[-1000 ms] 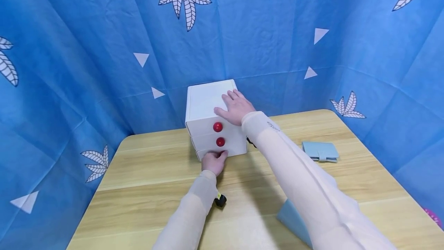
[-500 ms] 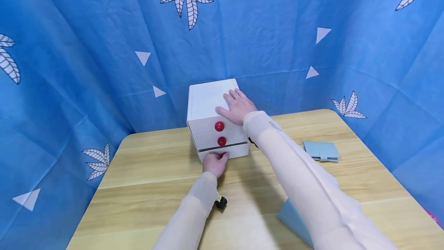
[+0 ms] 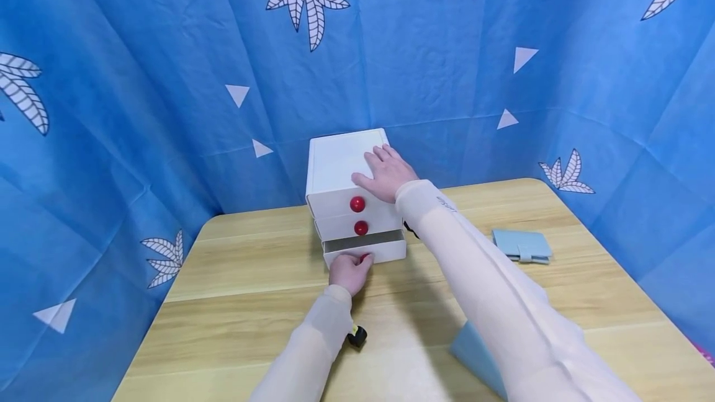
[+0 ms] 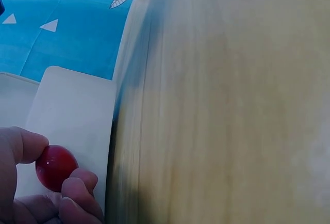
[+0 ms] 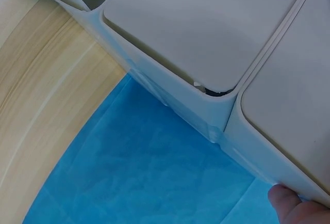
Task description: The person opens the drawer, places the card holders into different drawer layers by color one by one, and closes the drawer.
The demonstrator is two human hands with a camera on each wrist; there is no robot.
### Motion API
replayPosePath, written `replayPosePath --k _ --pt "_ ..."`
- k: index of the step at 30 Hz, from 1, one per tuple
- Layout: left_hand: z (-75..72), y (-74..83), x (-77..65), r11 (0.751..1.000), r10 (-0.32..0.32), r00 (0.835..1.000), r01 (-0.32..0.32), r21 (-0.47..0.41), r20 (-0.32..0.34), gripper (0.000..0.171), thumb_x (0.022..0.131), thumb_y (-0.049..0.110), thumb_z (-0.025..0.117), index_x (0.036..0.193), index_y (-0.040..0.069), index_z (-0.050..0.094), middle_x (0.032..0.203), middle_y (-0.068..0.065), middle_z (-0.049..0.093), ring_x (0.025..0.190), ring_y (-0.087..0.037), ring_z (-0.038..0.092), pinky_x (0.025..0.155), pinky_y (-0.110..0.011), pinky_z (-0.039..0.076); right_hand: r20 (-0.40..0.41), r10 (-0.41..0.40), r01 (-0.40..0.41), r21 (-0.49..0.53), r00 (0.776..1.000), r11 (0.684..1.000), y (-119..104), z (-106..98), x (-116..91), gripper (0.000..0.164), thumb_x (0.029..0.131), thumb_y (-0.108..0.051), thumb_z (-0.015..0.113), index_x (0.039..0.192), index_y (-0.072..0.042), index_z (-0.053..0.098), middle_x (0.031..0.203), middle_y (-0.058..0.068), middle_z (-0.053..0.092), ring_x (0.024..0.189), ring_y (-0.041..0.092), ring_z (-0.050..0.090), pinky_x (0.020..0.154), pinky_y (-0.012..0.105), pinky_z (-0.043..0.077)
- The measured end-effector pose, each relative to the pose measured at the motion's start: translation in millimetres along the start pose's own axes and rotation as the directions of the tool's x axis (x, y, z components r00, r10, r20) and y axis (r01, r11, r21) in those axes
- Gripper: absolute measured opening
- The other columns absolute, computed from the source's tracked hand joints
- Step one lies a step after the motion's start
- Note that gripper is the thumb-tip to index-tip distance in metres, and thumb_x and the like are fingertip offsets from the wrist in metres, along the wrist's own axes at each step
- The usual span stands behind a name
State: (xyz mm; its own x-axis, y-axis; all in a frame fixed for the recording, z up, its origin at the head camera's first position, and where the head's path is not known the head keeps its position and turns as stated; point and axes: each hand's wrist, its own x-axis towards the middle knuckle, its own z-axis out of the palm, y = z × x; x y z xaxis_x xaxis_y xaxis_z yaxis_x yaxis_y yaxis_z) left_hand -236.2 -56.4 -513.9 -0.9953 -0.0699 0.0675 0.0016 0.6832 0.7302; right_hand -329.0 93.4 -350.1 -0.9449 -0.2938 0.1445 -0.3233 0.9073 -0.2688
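A white unit of stacked drawers (image 3: 335, 163) stands at the back of the table, with red round knobs on its fronts. My left hand (image 3: 349, 274) pinches the red knob (image 4: 55, 168) of the bottom drawer (image 3: 389, 252) between thumb and fingers. That drawer is pulled partly out, and a strip of its inside shows in the head view. The upper two drawers are in. My right hand (image 3: 388, 175) rests on the right side of the unit's top with fingers spread. Only some fingertips (image 5: 283, 200) appear in the right wrist view, against the unit's side edge.
A light blue wallet-like case (image 3: 522, 245) with a strap lies on the right of the wooden table (image 3: 234, 303). Nearer, a light blue flat thing (image 3: 475, 355) is partly hidden under my right sleeve. A blue patterned curtain (image 3: 424, 67) hangs close behind the unit.
The bottom drawer has come out toward me, its gap widening from nothing to a clear opening. My left hand moved back with the knob. The right hand stays on top.
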Motion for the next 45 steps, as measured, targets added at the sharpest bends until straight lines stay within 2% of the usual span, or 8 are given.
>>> replayPosePath --k 13,23,30,41,45 --pt "-3.6 0.1 -14.8 1.0 0.015 0.999 -0.016 0.025 0.034 0.057 0.091 0.039 0.063 0.044 0.014 0.041 0.039 0.007 0.032 0.04 -0.01 0.034 0.044 -0.026 0.031 0.005 0.004 -0.004 0.001 1.0 1.0 -0.9 -0.1 -0.4 0.077 0.093 -0.065 0.034 0.153 -0.016 0.028 0.158 0.008 0.022 0.147 0.027 0.009 0.118 0.041 0.012" --pt "-5.6 -0.9 -24.6 0.997 0.059 0.998 -0.06 0.05 0.034 0.059 0.09 0.04 0.064 0.042 0.015 0.042 0.038 0.009 0.03 0.043 -0.009 0.035 0.048 -0.026 0.032 0.005 0.004 -0.004 -0.002 1.0 1.0 0.8 1.5 3.1 0.077 0.093 -0.065 0.033 0.153 -0.016 0.028 0.159 0.008 0.021 0.147 0.027 0.008 0.118 0.041 0.011" --pt "-9.5 -0.8 -31.8 0.997 0.066 0.995 -0.07 0.042 0.081 0.057 0.091 0.038 0.064 0.044 0.015 0.041 0.04 0.009 0.03 0.041 -0.009 0.033 0.046 -0.026 0.032 0.004 0.003 -0.003 0.004 1.0 1.0 0.6 1.5 3.0 0.077 0.093 -0.065 0.033 0.152 -0.015 0.028 0.159 0.008 0.021 0.147 0.026 0.008 0.118 0.04 0.011" --pt "-12.0 -0.3 -35.7 0.992 0.103 0.992 -0.108 0.069 0.071 0.057 0.091 0.036 0.063 0.043 0.015 0.04 0.04 0.009 0.029 0.042 -0.008 0.033 0.045 -0.025 0.029 0.009 -0.002 0.002 0.005 1.0 1.0 2.6 2.9 5.2 0.077 0.093 -0.065 0.033 0.153 -0.016 0.028 0.159 0.008 0.021 0.147 0.027 0.009 0.118 0.041 0.012" --pt "-12.8 2.6 -37.7 0.989 0.114 0.99 -0.121 0.081 0.088 0.057 0.09 0.039 0.064 0.042 0.016 0.041 0.04 0.01 0.03 0.043 -0.008 0.035 0.046 -0.025 0.031 0.008 0.004 -0.004 0.004 1.0 1.0 2.3 1.3 4.6 0.077 0.093 -0.064 0.035 0.153 -0.016 0.028 0.159 0.008 0.021 0.147 0.027 0.009 0.118 0.041 0.012"
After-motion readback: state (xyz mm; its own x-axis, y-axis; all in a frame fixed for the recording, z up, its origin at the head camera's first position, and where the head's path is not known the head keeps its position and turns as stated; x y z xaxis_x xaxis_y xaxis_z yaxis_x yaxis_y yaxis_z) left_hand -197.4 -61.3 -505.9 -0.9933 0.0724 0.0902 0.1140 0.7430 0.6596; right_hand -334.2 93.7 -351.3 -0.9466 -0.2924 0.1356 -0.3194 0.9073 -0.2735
